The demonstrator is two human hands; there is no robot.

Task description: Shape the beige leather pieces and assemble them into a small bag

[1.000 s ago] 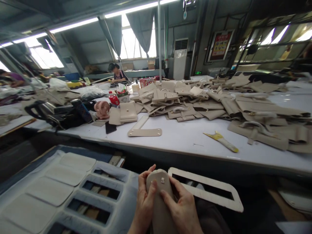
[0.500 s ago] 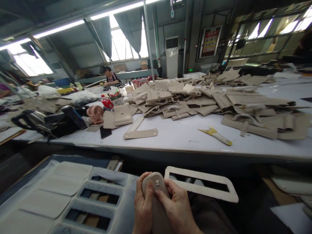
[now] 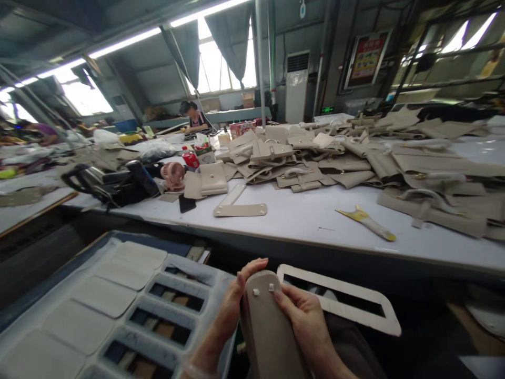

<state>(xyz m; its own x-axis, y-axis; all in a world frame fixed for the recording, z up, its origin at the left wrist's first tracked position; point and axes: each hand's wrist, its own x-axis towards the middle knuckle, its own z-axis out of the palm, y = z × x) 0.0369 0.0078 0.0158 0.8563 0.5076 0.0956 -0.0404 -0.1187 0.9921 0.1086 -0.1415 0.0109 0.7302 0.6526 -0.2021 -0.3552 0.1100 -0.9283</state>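
A taupe leather strip [image 3: 270,334] with a rounded top end stands tilted between my hands. Two small white tabs [image 3: 271,287] poke out of its face near that end. My left hand [image 3: 229,310] is along the strip's left edge, its fingers curving over the rounded top. On the opposite edge, my right hand [image 3: 310,323] grips the strip, thumb on the face just below the right tab. The strip's lower part runs out of view at the bottom. Behind my right hand lies a white frame [image 3: 390,316] with a long rectangular opening.
At left, a whitish-blue slotted tray [image 3: 185,284] carries several pale panels [image 3: 98,295]. Across the white table [image 3: 292,221] lie heaped taupe leather pieces [image 3: 339,158], an L-shaped strip pair [image 3: 240,210], a yellow-stained tool [image 3: 369,223] and a pink fan [image 3: 172,175]. A person [image 3: 195,118] sits far back.
My left thumb has come off the strip's face, and its fingers now lie along the edge and top. Both white tabs now show. The view has shifted left.
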